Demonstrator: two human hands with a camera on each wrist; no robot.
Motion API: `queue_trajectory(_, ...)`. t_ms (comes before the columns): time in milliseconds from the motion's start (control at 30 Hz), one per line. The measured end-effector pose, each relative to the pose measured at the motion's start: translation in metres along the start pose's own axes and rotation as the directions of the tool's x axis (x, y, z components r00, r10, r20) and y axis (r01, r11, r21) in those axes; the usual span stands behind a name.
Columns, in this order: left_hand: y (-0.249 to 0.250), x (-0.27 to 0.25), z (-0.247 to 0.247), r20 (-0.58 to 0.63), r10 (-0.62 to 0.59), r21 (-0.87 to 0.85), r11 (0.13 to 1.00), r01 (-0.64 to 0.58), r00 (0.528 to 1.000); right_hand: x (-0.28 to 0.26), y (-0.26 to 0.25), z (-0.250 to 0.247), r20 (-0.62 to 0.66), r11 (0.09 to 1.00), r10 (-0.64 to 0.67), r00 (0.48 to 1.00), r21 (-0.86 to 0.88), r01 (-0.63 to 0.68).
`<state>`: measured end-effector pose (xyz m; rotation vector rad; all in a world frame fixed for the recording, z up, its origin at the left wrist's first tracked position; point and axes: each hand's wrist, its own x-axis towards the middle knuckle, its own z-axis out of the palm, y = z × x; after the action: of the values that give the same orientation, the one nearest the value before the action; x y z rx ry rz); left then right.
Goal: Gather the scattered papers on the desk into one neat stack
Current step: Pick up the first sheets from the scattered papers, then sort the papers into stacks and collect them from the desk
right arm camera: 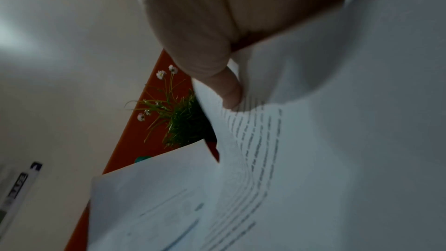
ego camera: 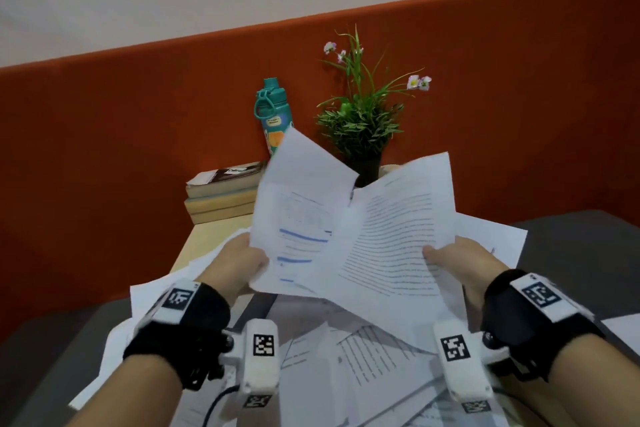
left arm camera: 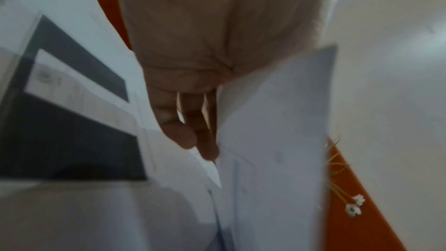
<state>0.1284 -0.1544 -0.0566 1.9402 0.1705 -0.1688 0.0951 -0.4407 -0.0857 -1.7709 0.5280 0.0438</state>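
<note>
Loose papers, nearest the camera and the largest thing in view, are spread in an overlapping litter across the desk, below the two raised sheets. Those raised sheets serve as the landmark: a sheet with blue headings is pinched at its lower left edge by the left hand, with the fingers seen behind the page in the left wrist view. A sheet of dense black text, overlapping it on the right, is clamped by the right hand, the thumb pressed on its printed face. Both sheets are held well above the litter, splayed in a V and not yet squared.

Behind the raised sheets, a potted plant, a stack of books and a teal bottle are seen against the orange partition.

The collecting step is judged to be in hand, early on. Next, the two sheets would need to be brought together and aligned, then more sheets picked up from the litter beneath.
</note>
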Motion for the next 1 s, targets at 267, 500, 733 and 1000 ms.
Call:
queue_trajectory(267,0.057,-0.02,-0.063,-0.257,0.289,-0.154,0.93,-0.334,0.922,0.003,0.0,-0.009,0.014,0.999,-0.046,0.999,0.012,0.046)
queue_trajectory(500,0.03,0.005,0.005,-0.038,0.144,0.002,0.99,-0.144,0.989,-0.006,-0.01,0.008,0.128,0.969,-0.159,0.979,0.208,0.131)
queue_trajectory(733,0.007,0.018,0.044,0.042,0.01,0.145,0.989,-0.016,0.999,-0.017,-0.01,0.006,0.134,0.897,-0.218,0.967,0.418,0.144)
queue_trajectory(1000,0.012,-0.006,0.053,0.023,0.146,0.134,0.98,-0.147,0.989,-0.024,-0.016,0.006,0.255,0.941,-0.338,0.906,0.119,0.318)
